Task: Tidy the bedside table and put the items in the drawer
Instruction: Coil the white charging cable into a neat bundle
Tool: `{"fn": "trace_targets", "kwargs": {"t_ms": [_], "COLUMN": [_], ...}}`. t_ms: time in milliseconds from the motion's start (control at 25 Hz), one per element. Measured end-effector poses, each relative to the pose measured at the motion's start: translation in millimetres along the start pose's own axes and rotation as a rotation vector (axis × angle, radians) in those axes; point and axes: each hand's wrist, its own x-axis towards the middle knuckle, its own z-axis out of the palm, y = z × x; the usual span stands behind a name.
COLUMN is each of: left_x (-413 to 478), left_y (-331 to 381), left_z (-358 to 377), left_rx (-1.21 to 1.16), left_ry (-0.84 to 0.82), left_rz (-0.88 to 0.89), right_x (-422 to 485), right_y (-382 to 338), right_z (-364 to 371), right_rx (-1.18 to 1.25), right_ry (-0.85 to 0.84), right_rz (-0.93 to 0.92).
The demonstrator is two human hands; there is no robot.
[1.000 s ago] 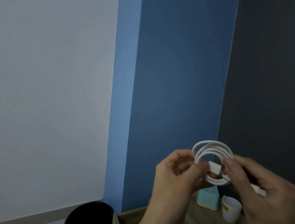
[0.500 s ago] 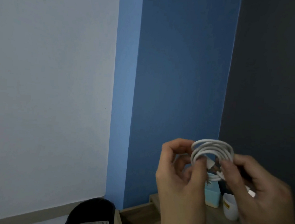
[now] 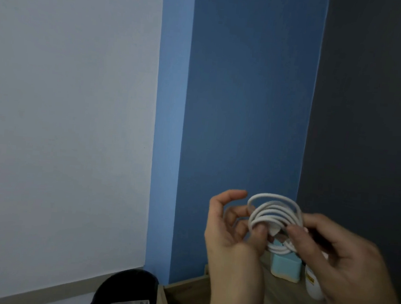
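A white cable (image 3: 274, 213), wound into a coil of several loops, is held up in front of the blue wall. My left hand (image 3: 230, 229) pinches the coil's left side with thumb and curled fingers. My right hand (image 3: 345, 259) grips its right side, thumb pressed near a white plug end at the coil's middle. Below them lies the wooden bedside table (image 3: 278, 301), largely hidden by my forearms. No drawer front is clearly visible.
A light blue box (image 3: 286, 268) stands on the table against the wall. A white cup (image 3: 312, 286) with a yellow label sits right of it, partly behind my right hand. A black bin (image 3: 125, 293) stands left of the table by the white wall.
Both hands have kept the coil and shifted slightly up and right. My left forefinger has lifted off the coil. The view tilted down a little.
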Motion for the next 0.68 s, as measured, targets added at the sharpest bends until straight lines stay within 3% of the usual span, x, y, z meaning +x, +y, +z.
{"fn": "trace_targets", "kwargs": {"t_ms": [120,360,560,680], "left_x": [0,-3,0,1], "left_y": [3,10,-1,-11], "left_z": [3,-2,-12,-14], "left_rx": [-0.136,-0.361,-0.427,-0.156], "left_ry": [-0.004,-0.232,-0.552,-0.629], "left_rz": [-0.156,-0.470,-0.293,-0.050], "right_x": [0,-1,-2,-2], "right_y": [-1,-3,2,7], "right_z": [-1,-4,-5,-6], "right_rx": [0.018,0.008,0.098,0.102], "right_ry": [-0.001,-0.029,-0.007,-0.034], "right_rz": [0.002,0.065,0.186,0.213]}}
